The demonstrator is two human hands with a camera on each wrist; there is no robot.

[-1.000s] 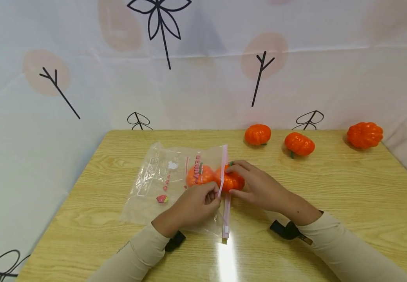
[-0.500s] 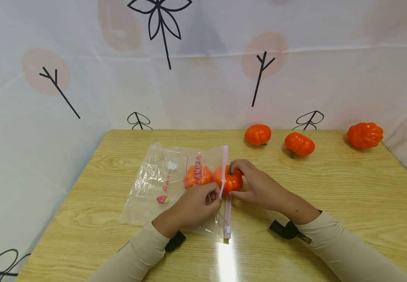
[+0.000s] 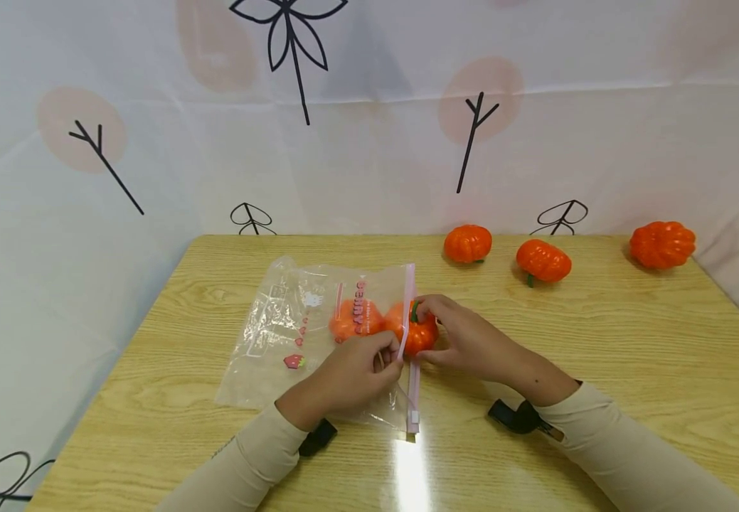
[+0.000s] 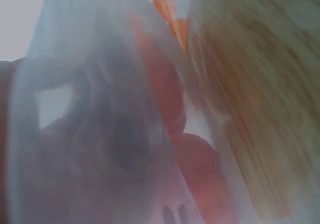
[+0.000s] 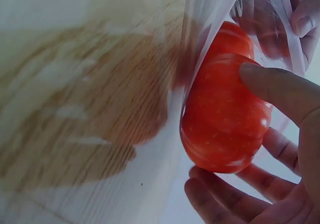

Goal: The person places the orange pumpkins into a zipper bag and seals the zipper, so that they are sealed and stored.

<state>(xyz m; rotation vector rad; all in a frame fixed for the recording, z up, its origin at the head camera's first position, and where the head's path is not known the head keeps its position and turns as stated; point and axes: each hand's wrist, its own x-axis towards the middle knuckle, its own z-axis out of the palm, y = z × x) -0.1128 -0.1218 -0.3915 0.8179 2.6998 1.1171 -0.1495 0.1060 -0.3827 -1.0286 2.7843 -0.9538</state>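
A clear zip bag with pink print and a pink zip edge lies on the table in the head view. My left hand pinches its upper edge near the mouth. One orange toy pumpkin shows through the plastic inside. A second toy pumpkin, with a green stem, sits partly in the mouth and against the first. My right hand holds it from the right, thumb on one side and fingers on the other, as the right wrist view shows. The left wrist view is mostly hazy plastic.
Along the back of the wooden table sit more toy pumpkins: one near the middle, one to its right, and one at the far right corner. A patterned white cloth hangs behind.
The second pumpkin has turned and slid a little left into the bag's mouth, with my right hand following. The pumpkin inside has shifted slightly left. My left hand has stayed nearly still.
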